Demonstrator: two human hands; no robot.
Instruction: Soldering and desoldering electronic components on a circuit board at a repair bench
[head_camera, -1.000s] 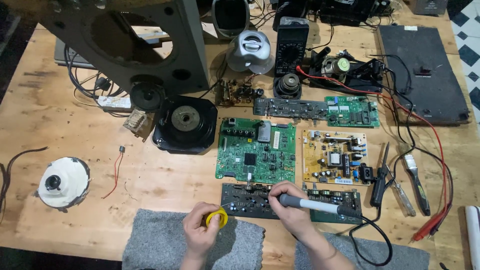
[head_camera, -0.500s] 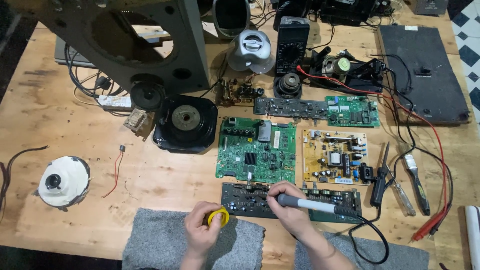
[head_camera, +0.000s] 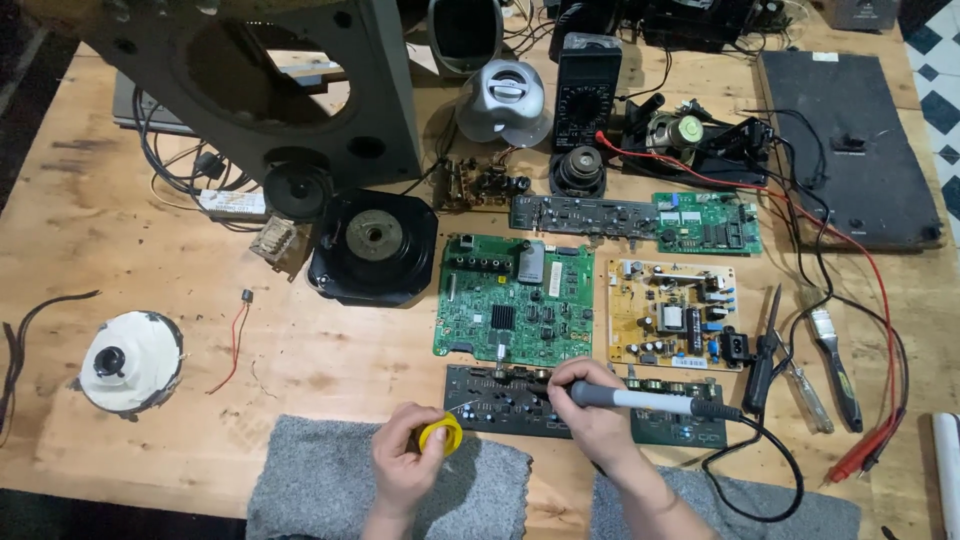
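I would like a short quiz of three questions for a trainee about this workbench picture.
1. True or false: the right hand holds a soldering iron over the dark circuit board.
2. What does the left hand hold? A) yellow solder spool B) pliers C) brush
3. What colour is the large board just behind the dark one?

Key: 1 true; 2 A, the yellow solder spool; 3 green.

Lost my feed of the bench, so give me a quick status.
Left hand holds yellow solder spool. Right hand grips soldering iron, tip at dark circuit board. Nothing blocking.
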